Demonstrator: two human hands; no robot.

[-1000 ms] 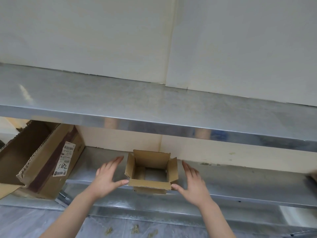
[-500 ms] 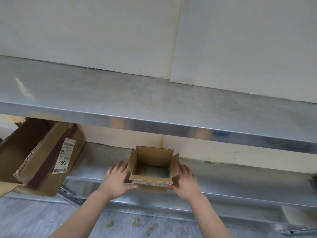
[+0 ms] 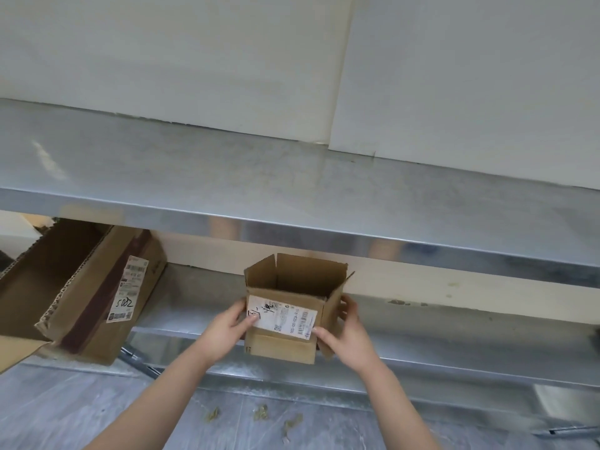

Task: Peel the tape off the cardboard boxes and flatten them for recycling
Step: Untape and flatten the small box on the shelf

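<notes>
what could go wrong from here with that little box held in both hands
1. The small box has its top flaps standing open, seemingly close under the front edge of the upper shelf. Lifting it straight up might snag them.
2. The left hand and right hand grip it only at the sides, with thumbs on the shipping label. It could slip and drop to the floor.
3. The large box leans nearby on the left, so a wide swing may knock it.
</notes>
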